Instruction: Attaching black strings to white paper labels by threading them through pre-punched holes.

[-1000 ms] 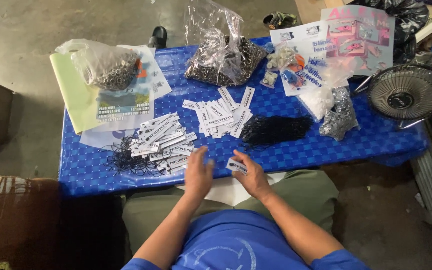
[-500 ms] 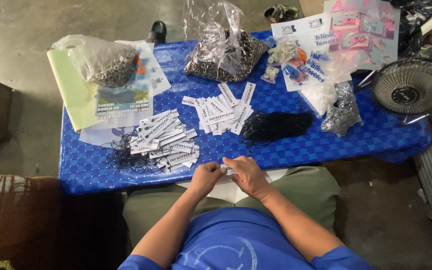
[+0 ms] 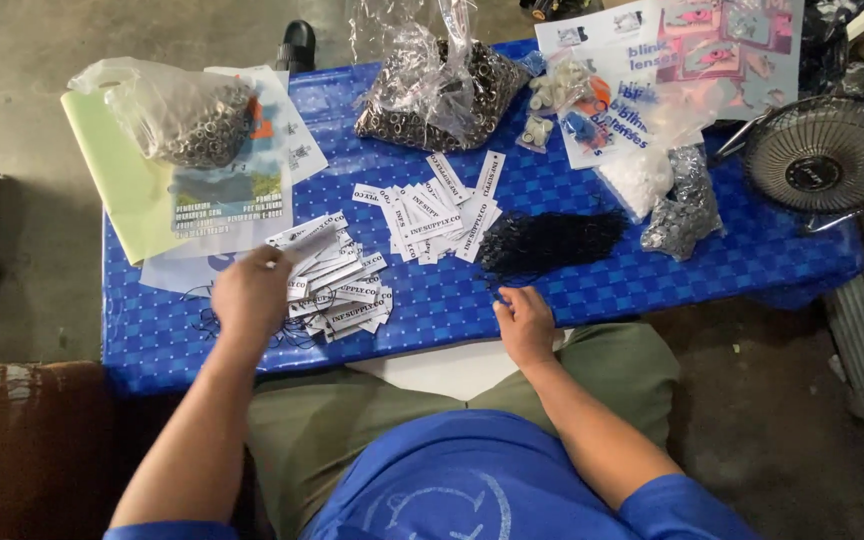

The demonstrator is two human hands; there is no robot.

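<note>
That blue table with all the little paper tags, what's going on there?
A seated person sorts white paper tags on the blue table. The left hand holds one tag over the nearer tag pile. The right hand rests at the table edge, beside a bundle of black strings. A second tag pile lies mid-table.

Low table [image 3: 652,290], blue checked cover. Far: clear bags of metal rings [image 3: 432,95]. Middle: white paper tags [image 3: 437,210], black cords [image 3: 547,240]. Left: green folder [image 3: 117,180]. Right: small fan [image 3: 827,155].
</note>
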